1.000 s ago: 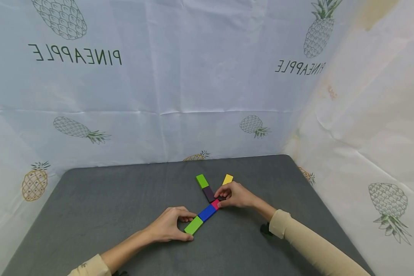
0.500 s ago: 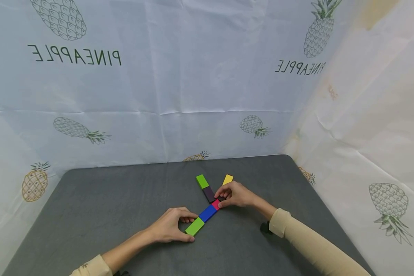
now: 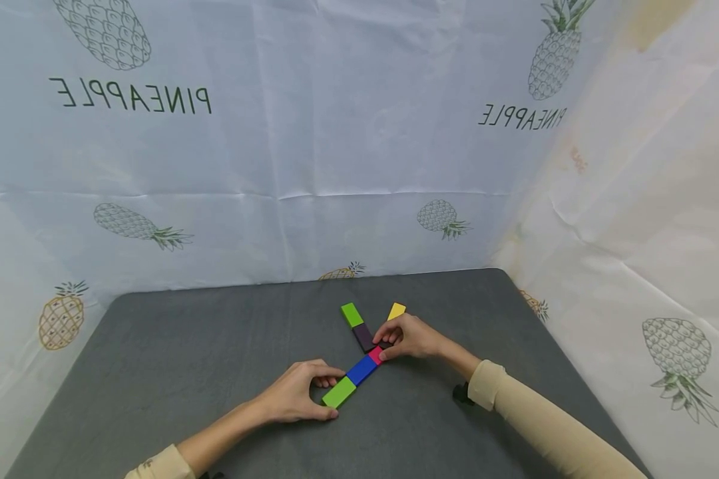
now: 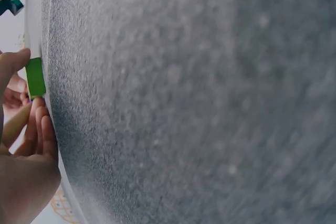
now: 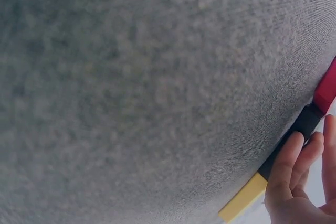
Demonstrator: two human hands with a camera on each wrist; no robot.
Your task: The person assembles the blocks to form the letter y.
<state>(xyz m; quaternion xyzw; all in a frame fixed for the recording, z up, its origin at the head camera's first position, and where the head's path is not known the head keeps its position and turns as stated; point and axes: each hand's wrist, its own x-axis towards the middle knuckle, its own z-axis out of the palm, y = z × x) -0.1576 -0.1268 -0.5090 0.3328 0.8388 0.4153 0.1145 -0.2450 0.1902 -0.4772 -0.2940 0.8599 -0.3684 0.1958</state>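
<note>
My left hand (image 3: 296, 392) pinches a light green block (image 3: 339, 392) on the table, thumb at its near end and fingers by its far end. A blue block (image 3: 362, 370) continues the line, then a red block (image 3: 375, 354). Over the spot where the red block meets the dark blocks, my right hand (image 3: 412, 338) has curled fingers. Its fingers lie against the black block (image 5: 286, 148), with the thumb close to the red block. Beyond the black block extends a yellow block (image 3: 397, 311), partly hidden in the head view. A dark purple block (image 3: 363, 337) and another green block (image 3: 351, 314) form the left branch.
The blocks lie flat on a dark grey table (image 3: 216, 346) in a Y shape. Pale curtains (image 3: 365, 146) printed with pineapples hang behind the table and along its right side. Both forearms wear cream sleeves.
The near green block and the blue block have shifted slightly to the right, with my left hand moving along. My right hand has stayed almost in place.
</note>
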